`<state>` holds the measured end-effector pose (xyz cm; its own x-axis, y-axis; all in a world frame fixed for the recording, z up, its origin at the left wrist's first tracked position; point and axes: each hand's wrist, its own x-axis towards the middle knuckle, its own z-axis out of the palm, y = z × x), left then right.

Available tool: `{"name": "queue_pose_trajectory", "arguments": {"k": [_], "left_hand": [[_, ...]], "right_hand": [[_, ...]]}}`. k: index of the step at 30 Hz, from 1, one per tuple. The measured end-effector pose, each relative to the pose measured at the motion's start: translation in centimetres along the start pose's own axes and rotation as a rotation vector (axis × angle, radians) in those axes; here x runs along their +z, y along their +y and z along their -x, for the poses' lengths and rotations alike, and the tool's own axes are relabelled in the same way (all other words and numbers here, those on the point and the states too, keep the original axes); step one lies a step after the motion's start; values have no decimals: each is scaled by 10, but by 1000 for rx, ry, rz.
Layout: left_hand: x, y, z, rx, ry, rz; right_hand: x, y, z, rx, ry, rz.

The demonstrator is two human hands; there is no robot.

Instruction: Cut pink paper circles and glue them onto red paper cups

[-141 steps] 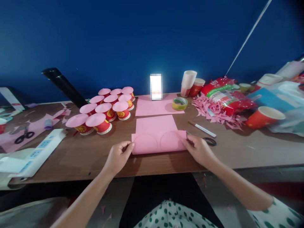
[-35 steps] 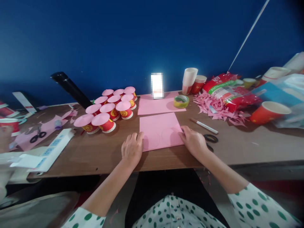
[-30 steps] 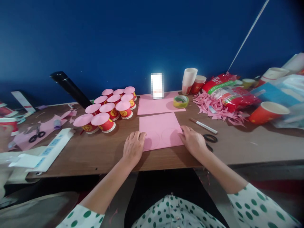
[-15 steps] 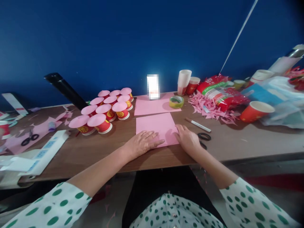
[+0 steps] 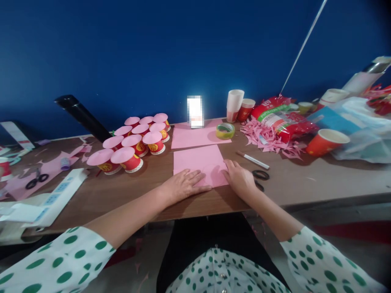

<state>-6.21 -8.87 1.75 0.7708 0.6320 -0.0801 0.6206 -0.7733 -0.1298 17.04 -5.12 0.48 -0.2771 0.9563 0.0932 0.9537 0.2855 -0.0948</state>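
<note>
A folded pink paper sheet [image 5: 198, 158] lies flat near the front edge of the brown table [image 5: 122, 191]. My left hand [image 5: 183, 184] lies flat on its lower left part, fingers stretched out to the right. My right hand [image 5: 238, 177] rests on the sheet's lower right corner, fingers bent down onto the paper. Black scissors [image 5: 259, 176] lie just right of my right hand, and a white marker [image 5: 253, 160] lies beyond them.
A second pink sheet [image 5: 195, 136] lies behind, with a tape roll [image 5: 225, 130] on it. Several red cups with pink lids [image 5: 134, 140] stand at the left. Pink scraps [image 5: 269, 138], a red bag [image 5: 284, 118], cups [image 5: 325, 141] fill the right. A power strip [image 5: 51, 195] lies far left.
The paper was folded over and pressed flat. My left hand slid from the sheet's left edge across its lower part to the right. My right hand stayed at the right corner.
</note>
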Motion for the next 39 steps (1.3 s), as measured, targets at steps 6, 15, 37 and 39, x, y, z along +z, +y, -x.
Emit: {"name": "queue_pose_trajectory", "arguments": {"k": [6, 15, 37, 39], "left_hand": [[0, -3, 10, -3, 54, 12], [4, 7, 42, -66, 113, -42], [3, 73, 40, -325, 377, 60], [10, 77, 33, -361, 351, 79]], "right_hand": [[-2, 0, -1, 7, -30, 0], [2, 2, -1, -17, 17, -22], [5, 3, 1, -39, 73, -29], [5, 3, 0, -49, 78, -21]]}}
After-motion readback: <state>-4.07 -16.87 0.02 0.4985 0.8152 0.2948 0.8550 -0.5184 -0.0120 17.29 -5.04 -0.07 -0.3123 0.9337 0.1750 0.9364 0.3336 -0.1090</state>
